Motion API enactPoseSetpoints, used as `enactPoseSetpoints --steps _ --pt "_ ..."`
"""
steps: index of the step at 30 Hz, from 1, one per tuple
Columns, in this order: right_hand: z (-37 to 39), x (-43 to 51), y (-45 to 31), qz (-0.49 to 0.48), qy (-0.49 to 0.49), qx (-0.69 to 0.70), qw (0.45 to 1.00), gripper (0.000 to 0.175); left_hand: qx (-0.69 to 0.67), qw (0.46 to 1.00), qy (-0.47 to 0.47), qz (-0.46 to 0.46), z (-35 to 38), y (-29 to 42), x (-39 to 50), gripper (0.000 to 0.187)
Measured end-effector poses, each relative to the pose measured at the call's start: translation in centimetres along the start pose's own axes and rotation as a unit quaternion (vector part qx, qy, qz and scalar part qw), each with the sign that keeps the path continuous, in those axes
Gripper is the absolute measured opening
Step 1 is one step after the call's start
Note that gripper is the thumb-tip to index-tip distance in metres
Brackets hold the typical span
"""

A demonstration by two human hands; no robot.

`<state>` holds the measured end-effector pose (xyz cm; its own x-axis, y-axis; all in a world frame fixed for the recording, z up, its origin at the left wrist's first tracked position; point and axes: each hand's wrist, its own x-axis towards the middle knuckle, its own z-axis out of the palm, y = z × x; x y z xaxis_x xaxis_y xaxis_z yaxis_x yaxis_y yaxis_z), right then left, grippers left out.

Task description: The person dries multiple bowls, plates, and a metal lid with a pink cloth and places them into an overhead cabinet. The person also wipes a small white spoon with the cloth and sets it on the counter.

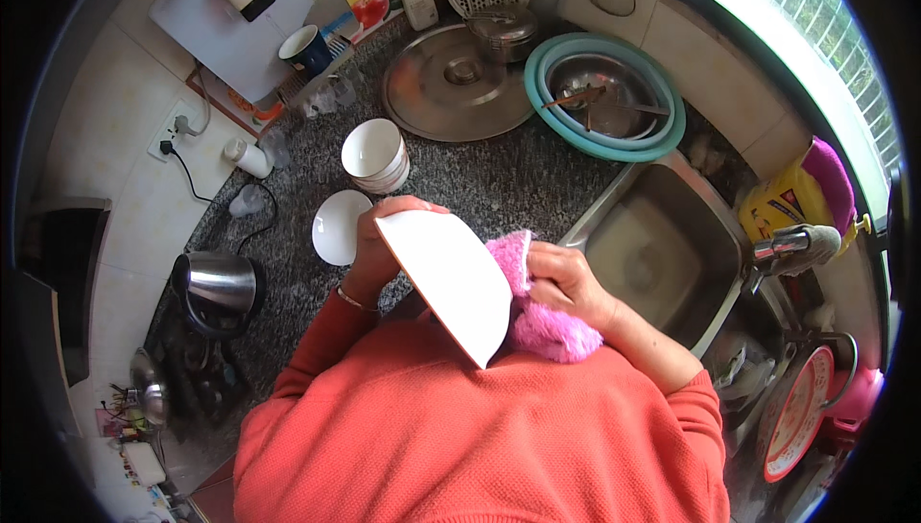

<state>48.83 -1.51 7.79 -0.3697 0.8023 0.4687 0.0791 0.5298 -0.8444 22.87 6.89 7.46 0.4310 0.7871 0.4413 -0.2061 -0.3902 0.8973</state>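
My left hand [381, 235] grips the rim of a large white bowl [453, 275], which is tilted on its side close to my chest. My right hand [568, 282] holds a fluffy pink cloth [554, 332], part of it pressed to the outside of the bowl near its base. The bowl hides some of my left fingers. Beyond my left hand a small white dish [338, 224] lies on the dark speckled counter [475, 177], and a stack of white bowls [374, 152] stands just behind the dish.
A steel sink [647, 257] with a faucet [781, 244] lies to the right. Behind are a large steel lid [460, 91] and nested teal basins [536, 102]. An electric kettle [219, 282] stands at left, with its black cord on the counter.
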Motion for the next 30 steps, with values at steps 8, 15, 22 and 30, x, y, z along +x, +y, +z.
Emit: enactPoseSetpoints --steps 8,15,22,30 --pt "1.2 2.6 0.3 0.054 0.102 0.071 0.991 0.031 -0.008 0.999 -0.045 -0.009 0.8 0.3 0.9 0.034" --pt "-0.3 1.5 -0.3 -0.058 -0.008 0.130 0.990 0.023 -0.036 0.996 -0.011 -0.080 1.1 -0.2 -0.4 0.032" --pt "0.1 0.5 3.1 0.016 -0.080 -0.003 0.997 0.006 0.095 0.995 0.013 -0.021 1.1 -2.6 -0.8 0.032" --pt "1.2 1.3 5.2 0.330 0.233 0.381 0.832 0.014 -0.427 0.902 -0.024 -0.052 -1.1 -1.1 1.4 0.039"
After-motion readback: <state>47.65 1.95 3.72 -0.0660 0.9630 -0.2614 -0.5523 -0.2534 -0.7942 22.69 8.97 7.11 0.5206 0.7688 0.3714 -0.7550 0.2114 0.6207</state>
